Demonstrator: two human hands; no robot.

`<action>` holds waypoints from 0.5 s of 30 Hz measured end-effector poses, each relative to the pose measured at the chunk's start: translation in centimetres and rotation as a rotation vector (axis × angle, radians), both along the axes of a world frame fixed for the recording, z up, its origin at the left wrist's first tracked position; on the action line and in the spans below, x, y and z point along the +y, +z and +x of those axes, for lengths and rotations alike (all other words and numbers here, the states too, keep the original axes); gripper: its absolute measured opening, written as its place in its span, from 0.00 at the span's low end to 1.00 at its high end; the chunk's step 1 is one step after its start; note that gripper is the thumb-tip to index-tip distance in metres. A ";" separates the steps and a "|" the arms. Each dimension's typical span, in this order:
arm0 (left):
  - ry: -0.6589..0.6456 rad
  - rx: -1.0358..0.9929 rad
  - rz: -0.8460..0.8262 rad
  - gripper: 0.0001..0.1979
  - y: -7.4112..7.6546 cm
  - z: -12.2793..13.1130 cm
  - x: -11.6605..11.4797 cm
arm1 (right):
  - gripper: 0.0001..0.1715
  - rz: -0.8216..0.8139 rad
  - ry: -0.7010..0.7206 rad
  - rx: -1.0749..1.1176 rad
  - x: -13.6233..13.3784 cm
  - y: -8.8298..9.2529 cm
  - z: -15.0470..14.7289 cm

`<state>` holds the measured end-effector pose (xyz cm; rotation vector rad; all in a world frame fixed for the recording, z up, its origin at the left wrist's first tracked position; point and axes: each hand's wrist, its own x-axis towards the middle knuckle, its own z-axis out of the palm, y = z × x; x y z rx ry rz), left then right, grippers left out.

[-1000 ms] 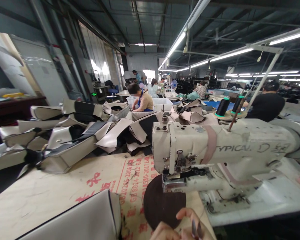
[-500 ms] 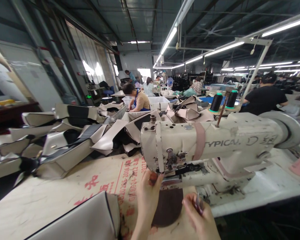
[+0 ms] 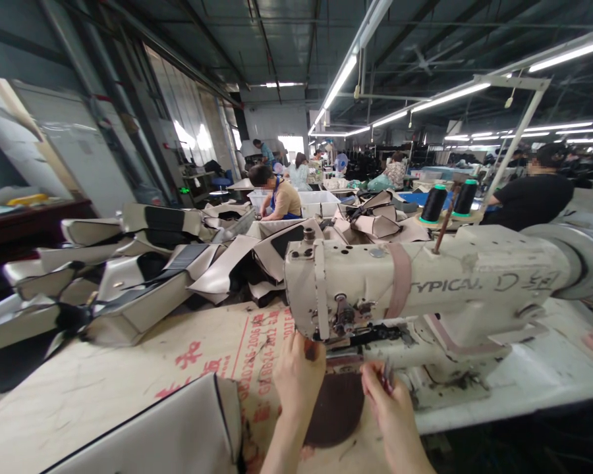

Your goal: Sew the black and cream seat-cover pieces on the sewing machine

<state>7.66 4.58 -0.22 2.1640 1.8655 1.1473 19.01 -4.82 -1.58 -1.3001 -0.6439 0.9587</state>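
Note:
My left hand (image 3: 299, 375) is closed in front of the sewing machine's (image 3: 425, 276) needle area, just left of the presser foot. What lies in its fingers is mostly hidden; a little brown shows there. At the right of the machine's cylinder arm, my right hand (image 3: 388, 398) has its fingers curled around a small shiny metal tool (image 3: 388, 377), its kind unclear. The thumb and forefinger of that hand pinch close to the end of the arm. Below the arm, between both wrists, is a dark brown rounded piece (image 3: 336, 411).
A beige panel with black edging (image 3: 172, 428) stands at the front left on the wooden board (image 3: 197, 342). Beige and black sewn pieces (image 3: 138, 296) pile up behind it. Two black thread cones (image 3: 433, 203) stand behind the machine. A co-worker (image 3: 279, 194) bends over beyond the pile.
My right hand has moved up and nearer the cylinder arm. My left hand's fingers have turned and closed more by the needle area. The whole view has shifted slightly.

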 end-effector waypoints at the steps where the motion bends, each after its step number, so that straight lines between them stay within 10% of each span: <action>1: 0.009 -0.057 -0.075 0.05 -0.1 -0.1 0.2 | 0.24 0.012 0.002 -0.030 0.4 -0.1 -0.1; 5: -0.123 -0.358 -0.341 0.12 -0.6 -1.5 0.2 | 0.24 0.027 0.037 -0.139 1.5 -0.4 -0.5; 9: -0.098 -0.621 -0.186 0.23 -0.8 -3.0 -2.4 | 0.22 0.033 -0.021 -0.230 0.9 -0.1 -0.7; 15: -0.397 -0.096 0.167 0.12 -1.5 -4.3 -8.3 | 0.22 0.014 0.515 -0.304 -2.3 0.5 0.1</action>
